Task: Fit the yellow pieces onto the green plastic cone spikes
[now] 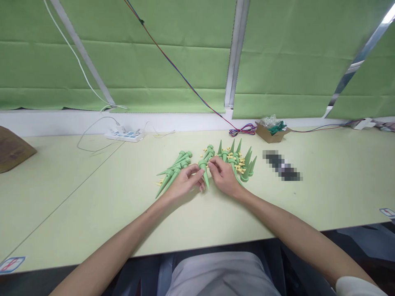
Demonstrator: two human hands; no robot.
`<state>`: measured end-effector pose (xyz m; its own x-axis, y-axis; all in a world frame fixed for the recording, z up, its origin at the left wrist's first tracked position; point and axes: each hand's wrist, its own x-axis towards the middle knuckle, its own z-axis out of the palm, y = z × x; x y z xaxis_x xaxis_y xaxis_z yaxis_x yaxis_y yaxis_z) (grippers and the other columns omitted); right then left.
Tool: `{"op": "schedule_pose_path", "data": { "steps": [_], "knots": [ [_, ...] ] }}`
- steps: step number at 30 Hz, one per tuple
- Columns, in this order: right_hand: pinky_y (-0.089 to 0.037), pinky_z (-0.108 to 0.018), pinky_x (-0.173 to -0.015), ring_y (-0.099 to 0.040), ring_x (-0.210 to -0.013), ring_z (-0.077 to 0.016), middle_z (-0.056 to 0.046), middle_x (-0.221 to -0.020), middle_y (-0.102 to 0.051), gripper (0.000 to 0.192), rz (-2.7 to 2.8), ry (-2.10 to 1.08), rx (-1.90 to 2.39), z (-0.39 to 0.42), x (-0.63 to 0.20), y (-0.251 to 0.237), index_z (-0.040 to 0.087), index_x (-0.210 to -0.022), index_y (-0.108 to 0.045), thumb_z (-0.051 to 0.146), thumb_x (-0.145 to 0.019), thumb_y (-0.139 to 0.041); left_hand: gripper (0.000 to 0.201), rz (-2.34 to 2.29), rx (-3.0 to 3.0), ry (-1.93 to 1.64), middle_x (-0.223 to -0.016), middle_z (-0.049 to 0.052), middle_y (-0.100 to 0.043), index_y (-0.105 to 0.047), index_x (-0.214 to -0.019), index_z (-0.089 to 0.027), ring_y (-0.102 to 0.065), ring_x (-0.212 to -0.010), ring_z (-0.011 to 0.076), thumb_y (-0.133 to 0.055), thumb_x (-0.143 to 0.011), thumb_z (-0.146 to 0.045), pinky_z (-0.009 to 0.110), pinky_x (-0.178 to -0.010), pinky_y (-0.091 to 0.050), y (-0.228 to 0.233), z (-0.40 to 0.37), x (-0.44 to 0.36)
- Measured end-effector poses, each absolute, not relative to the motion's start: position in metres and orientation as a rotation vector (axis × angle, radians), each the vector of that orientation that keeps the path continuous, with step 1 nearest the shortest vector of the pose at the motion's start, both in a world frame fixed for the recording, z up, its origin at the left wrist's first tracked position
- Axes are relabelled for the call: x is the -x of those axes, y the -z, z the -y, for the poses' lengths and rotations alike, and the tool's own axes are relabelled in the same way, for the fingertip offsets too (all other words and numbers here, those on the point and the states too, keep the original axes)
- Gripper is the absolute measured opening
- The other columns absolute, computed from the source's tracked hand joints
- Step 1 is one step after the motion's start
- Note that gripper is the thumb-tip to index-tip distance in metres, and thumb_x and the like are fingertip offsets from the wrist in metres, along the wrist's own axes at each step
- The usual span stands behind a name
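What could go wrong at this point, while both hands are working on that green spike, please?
The left hand and right hand pinch one green spike between two crowded piles; a slip might scatter the laid-down spikes. The small yellow pieces lie loose and could be knocked away by the right wrist.

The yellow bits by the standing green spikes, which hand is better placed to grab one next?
Probably the right hand. It sits directly beside the yellow pieces scattered among the upright spikes. The left hand is on the far side, gripping the green spike both hands meet on.
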<state>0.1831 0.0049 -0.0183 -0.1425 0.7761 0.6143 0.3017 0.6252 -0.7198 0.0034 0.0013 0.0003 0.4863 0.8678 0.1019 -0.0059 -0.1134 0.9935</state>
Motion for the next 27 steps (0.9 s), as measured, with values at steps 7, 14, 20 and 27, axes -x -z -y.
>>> {"op": "schedule_pose_path", "data": {
  "steps": [7, 14, 20, 27],
  "knots": [
    [-0.032, -0.026, -0.056, -0.037, -0.053, -0.0116, 0.006, -0.061, -0.041, 0.023, 1.729, -0.541, 0.902, -0.004, -0.183, 0.017, 0.022, -0.083, -0.048, 0.035, -0.102, -0.046, 0.030, -0.932, -1.668, -0.924, -0.064, -0.001, -0.063, -0.052, -0.081, -0.021, -0.063, -0.062, 0.0164, -0.066, -0.090, -0.047, 0.030, -0.064, -0.047, -0.007, 0.005, -0.005],
    [-0.031, -0.027, -0.055, -0.038, -0.053, -0.0120, 0.006, -0.060, -0.042, 0.027, 1.730, -0.584, 0.933, -0.002, -0.182, 0.015, 0.023, -0.081, -0.047, 0.039, -0.102, -0.045, 0.028, -1.021, -1.758, -1.016, -0.057, -0.006, -0.055, -0.053, -0.099, -0.023, -0.055, -0.056, 0.0152, -0.070, -0.087, -0.042, 0.027, -0.058, -0.040, 0.007, 0.001, -0.002],
    [-0.031, -0.028, -0.055, -0.039, -0.053, -0.0122, 0.005, -0.060, -0.043, 0.030, 1.726, -0.599, 0.949, -0.002, -0.181, 0.016, 0.023, -0.079, -0.046, 0.041, -0.102, -0.044, 0.032, -1.118, -1.880, -1.101, -0.063, -0.005, -0.056, -0.054, -0.104, -0.022, -0.053, -0.057, 0.0146, -0.071, -0.086, -0.043, 0.027, -0.058, -0.042, 0.007, 0.002, -0.003],
    [-0.031, -0.027, -0.055, -0.040, -0.053, -0.0119, 0.005, -0.060, -0.045, 0.029, 1.736, -0.581, 0.957, -0.003, -0.181, 0.016, 0.022, -0.077, -0.047, 0.037, -0.102, -0.044, 0.021, -1.113, -1.966, -1.185, -0.089, 0.002, -0.062, -0.060, -0.095, -0.021, -0.058, -0.070, 0.0151, -0.070, -0.086, -0.038, 0.026, -0.060, -0.045, 0.005, 0.002, -0.004]
  ]
}}
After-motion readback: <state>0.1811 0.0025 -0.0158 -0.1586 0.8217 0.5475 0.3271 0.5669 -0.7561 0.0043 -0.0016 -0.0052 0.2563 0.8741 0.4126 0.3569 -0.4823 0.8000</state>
